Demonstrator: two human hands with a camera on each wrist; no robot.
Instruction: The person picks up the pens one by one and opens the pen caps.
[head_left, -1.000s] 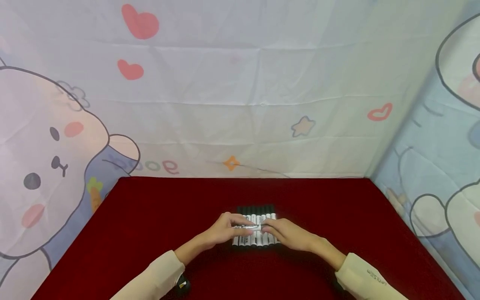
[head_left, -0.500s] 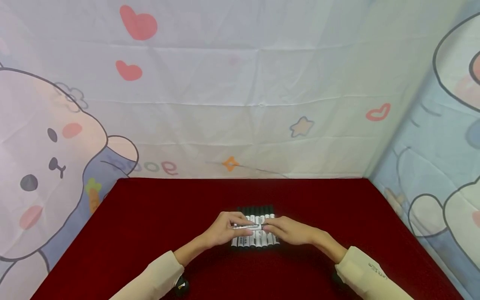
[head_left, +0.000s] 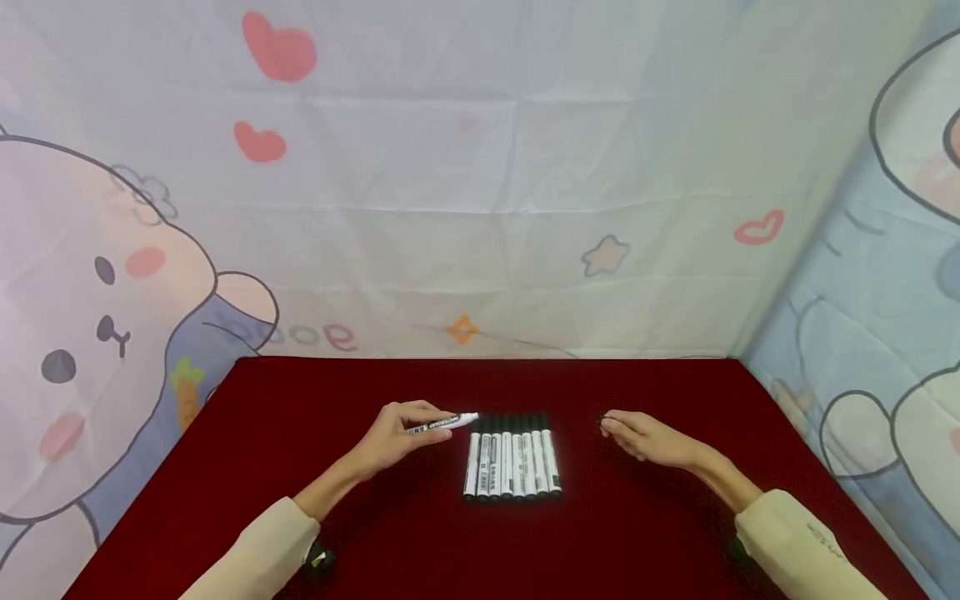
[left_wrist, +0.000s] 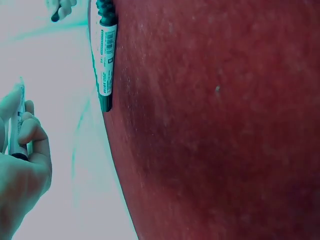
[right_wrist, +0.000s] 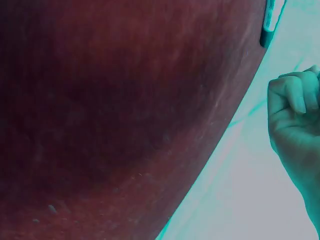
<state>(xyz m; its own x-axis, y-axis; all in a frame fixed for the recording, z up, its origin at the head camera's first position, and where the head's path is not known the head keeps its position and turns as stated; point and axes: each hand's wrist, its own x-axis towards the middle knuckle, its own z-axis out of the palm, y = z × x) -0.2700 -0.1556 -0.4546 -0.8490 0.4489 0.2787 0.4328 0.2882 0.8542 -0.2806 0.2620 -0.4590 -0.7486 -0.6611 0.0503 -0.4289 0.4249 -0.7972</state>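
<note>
My left hand [head_left: 392,435] pinches a whiteboard marker [head_left: 442,423] between thumb and fingers, its bare white tip end pointing right and slightly up. In the left wrist view the same marker [left_wrist: 19,125] shows a dark base near the palm. My right hand [head_left: 651,438] is to the right, fingers curled, pinching a small black marker cap [head_left: 601,420]; that cap [left_wrist: 55,17] also shows at the top of the left wrist view. Between the hands, several capped whiteboard markers [head_left: 513,467] lie side by side in a row, black caps toward the back.
A dark red cloth [head_left: 480,550] covers the table. Behind it hangs a pale printed curtain [head_left: 480,167], and another curtain side [head_left: 862,333] closes off the right. One marker's end [right_wrist: 267,37] shows at the top of the right wrist view.
Both hands were together over the row with the marker between them. They have since drawn apart, left hand leftward with the marker, right hand rightward with the cap, which came off.
</note>
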